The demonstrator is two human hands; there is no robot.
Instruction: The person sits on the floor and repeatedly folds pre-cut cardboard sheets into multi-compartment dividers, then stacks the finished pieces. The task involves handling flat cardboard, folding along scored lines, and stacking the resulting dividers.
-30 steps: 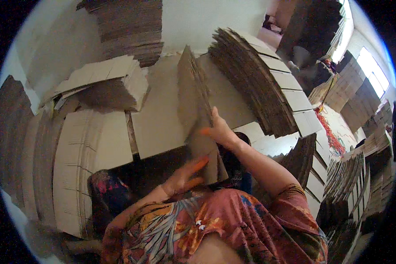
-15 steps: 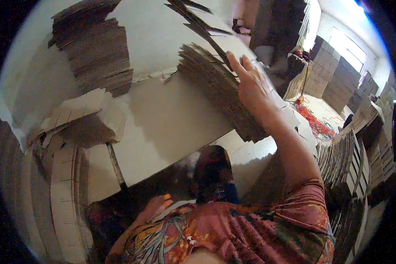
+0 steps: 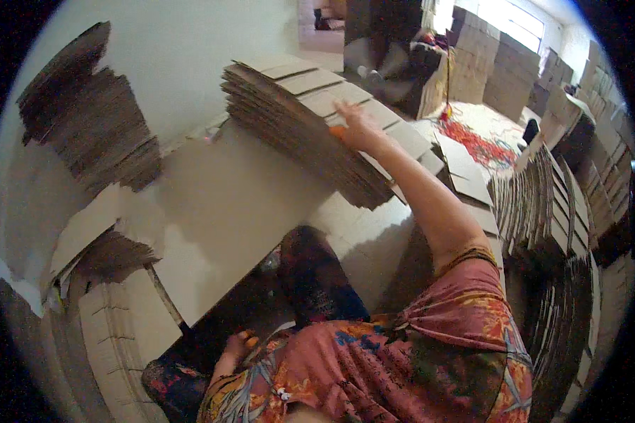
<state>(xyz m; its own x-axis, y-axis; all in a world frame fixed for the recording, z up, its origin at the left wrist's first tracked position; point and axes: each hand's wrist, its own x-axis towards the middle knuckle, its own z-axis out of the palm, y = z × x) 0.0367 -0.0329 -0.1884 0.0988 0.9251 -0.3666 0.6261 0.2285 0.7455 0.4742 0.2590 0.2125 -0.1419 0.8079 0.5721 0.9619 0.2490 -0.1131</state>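
On top of a thick stack of cardboard at the far right edge of the pale bench, the right hand lies with its fingers parted. Its grip is loosely open, with nothing visibly pinched in it; whether the palm presses on the top sheets is hard to tell. The stack slants from the wall toward the person, its layers uneven along the brown side. The left hand rests low by the lap, fingers partly curled; I cannot tell whether its grip has hold of anything.

A knee in dark cloth juts up against the near edge of the bench, between the two hands. The right forearm passes over the near end of the stack, and just beyond it sits another pile of pale panels. Farther right, many sheets stand packed on edge.

To the left, a low cardboard pile sits at the bench's end, creased sheets are nearer the person, and a tall, ragged stack rises near the wall. In the back, a tangle of red cords covers part of the floor near a thin pole, with high cardboard piles beneath a bright window.
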